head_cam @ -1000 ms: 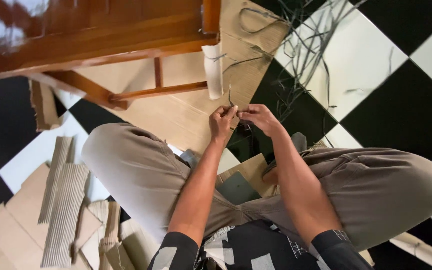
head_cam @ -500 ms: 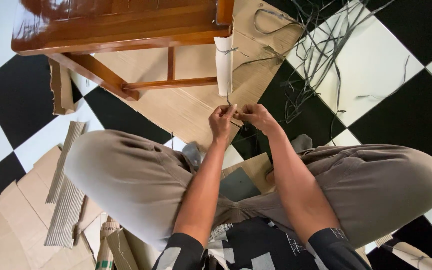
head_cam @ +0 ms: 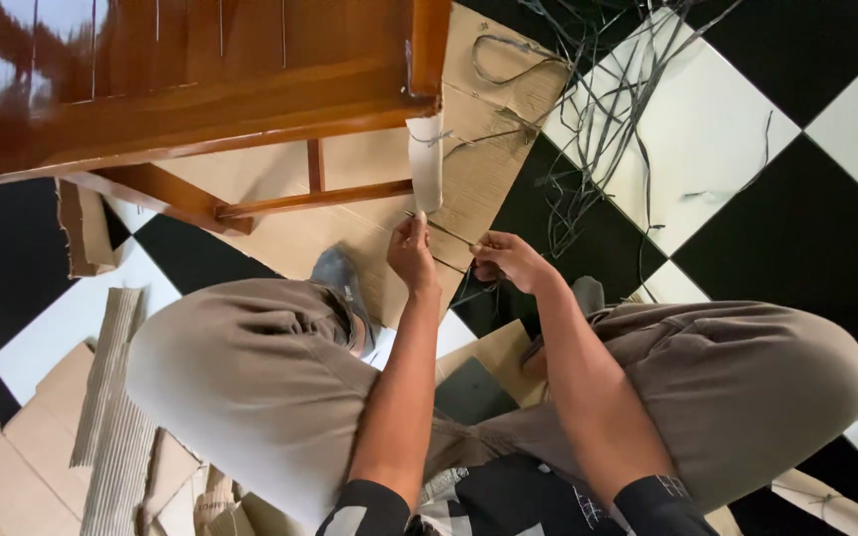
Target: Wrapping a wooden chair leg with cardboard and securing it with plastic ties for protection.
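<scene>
Left hand [head_cam: 412, 253] and right hand [head_cam: 508, 260] each pinch an end of a thin grey strap [head_cam: 446, 234] just below the white-wrapped chair leg [head_cam: 426, 162], over the cardboard sheet's [head_cam: 369, 238] edge; uneven pulling could likely slip the strap from fingertips.

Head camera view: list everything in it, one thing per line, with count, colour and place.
Wooden chair: one, glossy brown, top left.
Wrapped chair leg: one, white wrap, top centre.
Flat cardboard sheet: one, tan, under the chair.
Cardboard scraps: several, tan, lower left floor.
Loose strips: many, grey, heaped top right.
Thin strip: one, grey, stretched between the hands.
Tiled floor: black and white checks, all around.
Trousers: grey-brown, on bent knees.
Left hand: pinching one end of the strip.
Right hand: pinching the other end.
</scene>
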